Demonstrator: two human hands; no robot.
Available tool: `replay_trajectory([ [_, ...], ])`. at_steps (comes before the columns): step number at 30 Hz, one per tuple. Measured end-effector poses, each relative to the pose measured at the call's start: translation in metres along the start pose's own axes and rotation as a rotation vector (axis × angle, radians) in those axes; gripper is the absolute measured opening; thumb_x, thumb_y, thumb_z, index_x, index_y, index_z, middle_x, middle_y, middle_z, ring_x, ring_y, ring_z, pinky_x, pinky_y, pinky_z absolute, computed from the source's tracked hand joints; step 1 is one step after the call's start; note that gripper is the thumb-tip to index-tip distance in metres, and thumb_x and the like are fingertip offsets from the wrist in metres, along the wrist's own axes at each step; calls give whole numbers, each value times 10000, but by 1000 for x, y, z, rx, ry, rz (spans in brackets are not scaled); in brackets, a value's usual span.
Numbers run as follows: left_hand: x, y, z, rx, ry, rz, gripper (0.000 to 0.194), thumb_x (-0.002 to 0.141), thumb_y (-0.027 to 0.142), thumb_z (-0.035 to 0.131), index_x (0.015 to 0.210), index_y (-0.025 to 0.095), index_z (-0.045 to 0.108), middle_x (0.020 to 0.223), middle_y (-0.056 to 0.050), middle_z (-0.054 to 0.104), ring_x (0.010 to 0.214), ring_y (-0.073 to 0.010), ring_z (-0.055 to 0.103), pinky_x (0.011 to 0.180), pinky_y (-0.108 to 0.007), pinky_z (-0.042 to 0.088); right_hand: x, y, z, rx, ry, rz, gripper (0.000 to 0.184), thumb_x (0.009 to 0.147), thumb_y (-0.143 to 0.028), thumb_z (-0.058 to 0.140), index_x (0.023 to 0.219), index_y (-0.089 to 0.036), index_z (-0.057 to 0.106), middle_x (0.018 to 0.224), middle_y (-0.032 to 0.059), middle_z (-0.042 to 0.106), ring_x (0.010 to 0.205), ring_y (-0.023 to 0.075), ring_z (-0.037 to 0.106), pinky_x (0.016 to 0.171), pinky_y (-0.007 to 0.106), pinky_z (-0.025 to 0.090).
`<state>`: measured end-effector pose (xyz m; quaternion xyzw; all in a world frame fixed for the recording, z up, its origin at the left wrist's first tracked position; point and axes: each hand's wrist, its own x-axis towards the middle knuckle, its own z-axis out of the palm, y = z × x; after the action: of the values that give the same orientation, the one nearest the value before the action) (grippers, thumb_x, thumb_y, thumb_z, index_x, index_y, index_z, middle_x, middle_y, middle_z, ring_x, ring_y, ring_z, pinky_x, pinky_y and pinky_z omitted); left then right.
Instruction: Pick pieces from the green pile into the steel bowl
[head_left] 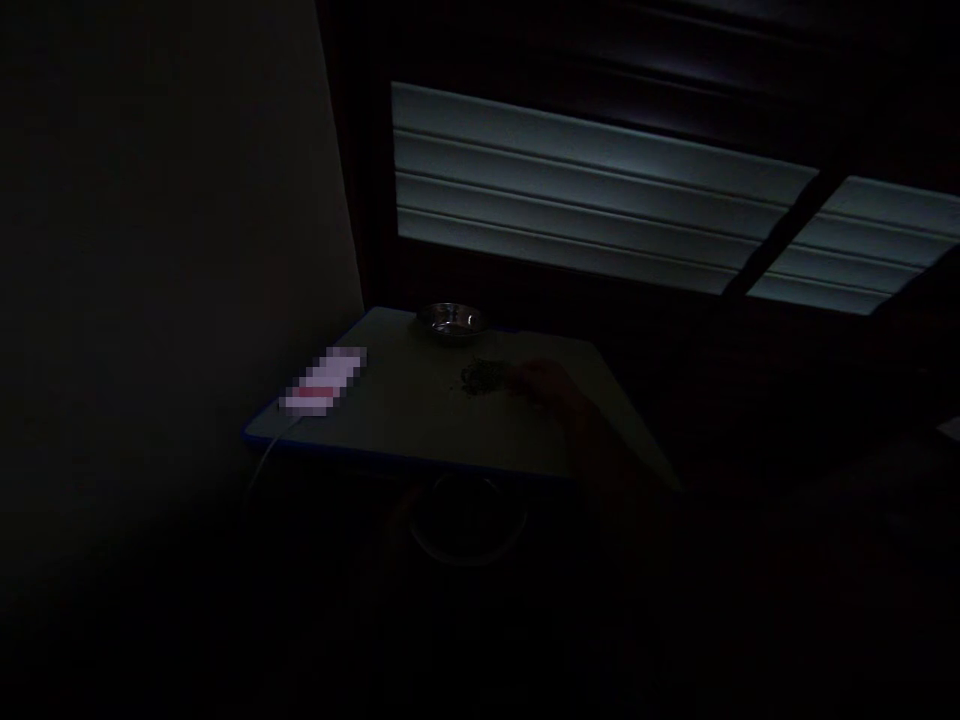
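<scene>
You seem to be picking through the loose, dark heap (482, 377) on the worktop (405, 420), your right hand (541, 381) at its right side, fingers curled; in this gloom I cannot tell how closed your grip is or what it holds. The next move calls for a light pinch. Beyond sits a metal bowl (451, 324) (its inside glints); the nearer bowl's (491, 558) contents, and your left hand's (403, 506) grip beside it, are lost in darkness.
</scene>
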<state>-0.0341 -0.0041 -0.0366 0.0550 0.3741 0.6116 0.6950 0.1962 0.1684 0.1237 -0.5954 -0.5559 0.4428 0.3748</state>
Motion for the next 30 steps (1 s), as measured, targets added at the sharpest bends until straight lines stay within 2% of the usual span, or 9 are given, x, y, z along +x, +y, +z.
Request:
replay_trajectory([
  [4,-5,-3,25,70,131,-44,160,809,211,597,906,186,723,847,-73,768,954,-286,699,888,-435,520,6,16,-8,125,161,-66,133,671,-245,649,741,-153,584,645,0,625,533,95,550,478,198,378],
  [6,-10,-3,38,76,135,-52,164,825,240,569,826,172,719,785,-74,763,899,-270,710,868,-405,531,8,22,-9,138,219,-99,164,621,-259,647,732,-168,567,598,-38,571,519,91,512,480,201,369],
  [9,-14,-3,47,56,111,-42,190,815,235,542,828,164,719,772,-64,763,896,-260,709,869,-393,534,11,27,-9,177,238,-141,160,599,-288,604,697,-174,548,626,-32,574,566,104,527,501,205,383],
  [13,-14,-1,46,57,88,-15,219,795,254,553,894,160,724,799,-70,767,939,-271,698,889,-408,527,10,28,-5,236,275,-159,152,567,-275,565,674,-189,501,642,-26,584,577,108,527,520,204,388],
  [17,-13,-2,43,48,54,-3,227,808,267,550,887,147,727,845,-80,772,940,-267,698,885,-401,529,11,30,-4,184,330,-237,143,544,-245,532,667,-194,480,589,-49,527,570,104,502,550,204,390],
  [22,-14,-2,44,51,40,7,226,795,275,570,889,146,729,854,-80,772,987,-279,685,910,-414,517,17,36,-6,114,365,-262,206,519,-223,553,714,-191,493,627,-60,498,578,100,470,566,212,385],
  [28,-16,0,48,37,57,1,231,809,269,547,872,137,727,816,-77,769,929,-259,698,885,-392,525,20,41,-9,42,403,-304,274,576,-221,537,841,-172,585,673,-33,558,609,121,500,617,244,413],
  [30,-17,0,49,36,62,-3,233,810,266,546,867,131,726,810,-81,768,901,-255,702,873,-388,529,19,41,-11,-12,443,-302,246,583,-206,531,815,-171,604,687,-18,589,637,133,523,645,253,421],
])
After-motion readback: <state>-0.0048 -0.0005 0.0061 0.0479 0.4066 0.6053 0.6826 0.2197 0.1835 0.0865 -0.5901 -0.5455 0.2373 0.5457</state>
